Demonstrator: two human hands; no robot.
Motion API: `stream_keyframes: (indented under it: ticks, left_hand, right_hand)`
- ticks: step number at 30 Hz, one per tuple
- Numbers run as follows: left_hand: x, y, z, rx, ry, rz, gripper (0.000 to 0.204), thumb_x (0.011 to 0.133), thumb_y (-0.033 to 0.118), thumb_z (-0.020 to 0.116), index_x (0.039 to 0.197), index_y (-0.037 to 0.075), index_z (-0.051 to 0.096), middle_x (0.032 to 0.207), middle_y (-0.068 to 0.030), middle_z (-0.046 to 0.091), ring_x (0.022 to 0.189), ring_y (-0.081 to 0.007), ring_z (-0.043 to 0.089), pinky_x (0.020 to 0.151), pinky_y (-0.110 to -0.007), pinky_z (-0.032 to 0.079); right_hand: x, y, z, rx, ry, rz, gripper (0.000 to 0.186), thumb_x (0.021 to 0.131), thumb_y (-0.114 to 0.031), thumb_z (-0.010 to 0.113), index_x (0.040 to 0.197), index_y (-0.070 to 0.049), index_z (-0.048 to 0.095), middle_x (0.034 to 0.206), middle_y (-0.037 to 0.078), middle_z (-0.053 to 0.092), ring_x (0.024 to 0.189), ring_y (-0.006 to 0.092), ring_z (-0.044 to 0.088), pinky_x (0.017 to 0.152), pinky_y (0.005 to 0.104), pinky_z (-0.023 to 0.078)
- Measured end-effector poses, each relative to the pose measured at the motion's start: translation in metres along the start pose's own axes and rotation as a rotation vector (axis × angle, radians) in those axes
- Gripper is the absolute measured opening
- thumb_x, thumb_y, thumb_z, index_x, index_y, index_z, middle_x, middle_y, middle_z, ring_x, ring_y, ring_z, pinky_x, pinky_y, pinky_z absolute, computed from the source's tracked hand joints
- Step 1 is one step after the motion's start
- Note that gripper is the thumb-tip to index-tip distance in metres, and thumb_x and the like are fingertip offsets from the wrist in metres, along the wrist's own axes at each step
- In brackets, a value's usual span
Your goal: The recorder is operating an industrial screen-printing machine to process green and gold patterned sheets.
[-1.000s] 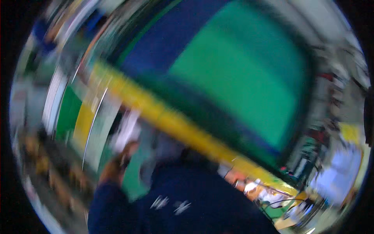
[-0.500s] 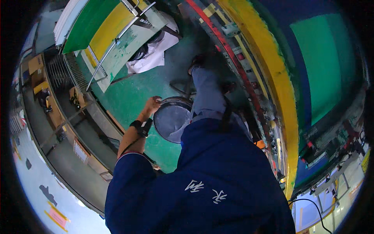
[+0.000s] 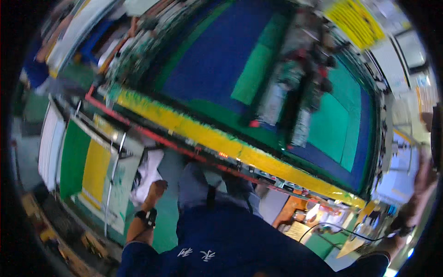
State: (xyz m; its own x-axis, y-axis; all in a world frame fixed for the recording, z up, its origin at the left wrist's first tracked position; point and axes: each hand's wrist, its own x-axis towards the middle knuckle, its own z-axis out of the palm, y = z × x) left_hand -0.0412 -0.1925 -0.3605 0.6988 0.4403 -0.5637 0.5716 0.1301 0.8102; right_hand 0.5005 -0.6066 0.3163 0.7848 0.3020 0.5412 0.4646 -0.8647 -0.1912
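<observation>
My left hand (image 3: pixel 158 189) hangs in the air beside my legs, in front of a white sheet (image 3: pixel 148 175) by the light board. Its fingers look loosely bent and somewhat apart, and nothing shows in them. My right hand (image 3: pixel 423 173) is raised at the far right rim, where motion smears its fingers. A dark upright thing (image 3: pixel 436 134) stands close to it; whether they touch I cannot tell. Before me lies a large printing-machine bed with a blue and green screen (image 3: pixel 203 69) and a yellow front edge (image 3: pixel 184 124).
A blurred carriage (image 3: pixel 290 87) crosses the screen. A red rail (image 3: pixel 152 134) runs along the machine's near side. At left stands a green, yellow and white board (image 3: pixel 94 171) with a metal bar. A cable (image 3: pixel 341 226) loops at lower right. Another person's sleeve (image 3: pixel 34 71) shows at upper left.
My view has swung toward the machine. My left hand has come away from the round stool's rim, and the stool is out of sight. My raised right arm has come into view.
</observation>
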Motion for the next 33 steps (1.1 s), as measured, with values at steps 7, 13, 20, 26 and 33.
stream_keyframes:
  ticks: [7, 13, 20, 26, 33]
  left_hand:
    - [0.085, 0.133, 0.026, 0.802, -0.144, 0.531, 0.015, 0.085, 0.015, 0.060, 0.098, 0.007, 0.062, 0.088, -0.0138, 0.066, 0.086, -0.0346, 0.064, 0.072, -0.039, 0.052]
    - [0.033, 0.247, 0.099, 0.366, -0.212, 0.670, 0.014, 0.087, 0.007, 0.062, 0.101, 0.004, 0.063, 0.090, -0.0104, 0.066, 0.083, -0.0194, 0.065, 0.074, -0.030, 0.051]
    - [-0.036, 0.431, 0.091, 0.008, -0.049, 1.140, 0.028, 0.096, 0.020, 0.047, 0.089, -0.002, 0.064, 0.086, -0.0101, 0.066, 0.069, -0.0124, 0.059, 0.061, -0.027, 0.048]
    - [0.021, 0.534, 0.072, -0.319, 0.146, 1.174, 0.033, 0.097, 0.027, 0.045, 0.080, 0.003, 0.060, 0.070, -0.0037, 0.059, 0.056, -0.0076, 0.046, 0.049, -0.022, 0.034]
    - [0.055, 0.533, 0.067, -0.375, 0.091, 0.962, 0.037, 0.096, 0.035, 0.049, 0.075, 0.006, 0.059, 0.063, -0.0009, 0.055, 0.052, -0.0052, 0.042, 0.046, -0.020, 0.029]
  right_hand:
    - [-0.200, -0.013, 0.127, 0.272, -0.040, -0.261, 0.016, 0.077, 0.000, 0.061, 0.093, 0.003, 0.062, 0.081, 0.014, 0.061, 0.074, 0.0246, 0.059, 0.068, 0.0334, 0.047]
    - [-0.267, 0.033, 0.179, 0.395, 0.138, -0.063, 0.008, 0.085, -0.002, 0.060, 0.092, 0.001, 0.063, 0.073, 0.007, 0.056, 0.064, 0.0132, 0.052, 0.058, 0.0257, 0.041]
    - [-0.263, 0.056, 0.200, 0.572, 0.203, 0.133, 0.017, 0.092, -0.013, 0.058, 0.085, 0.003, 0.060, 0.071, 0.000, 0.052, 0.069, 0.0055, 0.043, 0.061, 0.0222, 0.037]
    - [-0.265, 0.057, 0.204, 0.516, 0.291, 0.095, 0.020, 0.090, -0.016, 0.063, 0.082, 0.003, 0.062, 0.062, -0.001, 0.049, 0.059, 0.0047, 0.040, 0.052, 0.0225, 0.034]
    - [-0.266, 0.060, 0.209, 0.479, 0.336, 0.028, 0.018, 0.089, -0.013, 0.063, 0.079, 0.002, 0.060, 0.062, 0.001, 0.048, 0.057, 0.0062, 0.041, 0.051, 0.0231, 0.034]
